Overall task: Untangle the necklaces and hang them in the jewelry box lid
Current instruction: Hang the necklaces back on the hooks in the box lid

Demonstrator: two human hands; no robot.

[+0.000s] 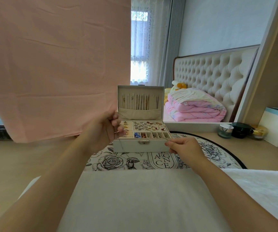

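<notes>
Between my two grips I hold a thin necklace (120, 144), its fine chain hard to trace against the pale front of the jewelry box (140, 146) just behind them. My left grip (108, 129), raised level with the box's tray, pinches the chain between thumb and fingertips, and a strand drops from it across the box's front left corner. My right grip (183, 146), lower and at the front right corner, has its fingers curled and pinches something fine, too thin to make out clearly. Beyond both grips the lid (140, 91) stands open and upright, with a row of chains (140, 102) hanging inside it above a fabric pocket. Below my left grip a small dark ring (130, 164) lies on the flowered mat (111, 162) that carries the box on the desk (26, 153). Left of that grip hangs a pink cloth (51, 64); well to the right of my right grip stand small jars (225, 130).
</notes>
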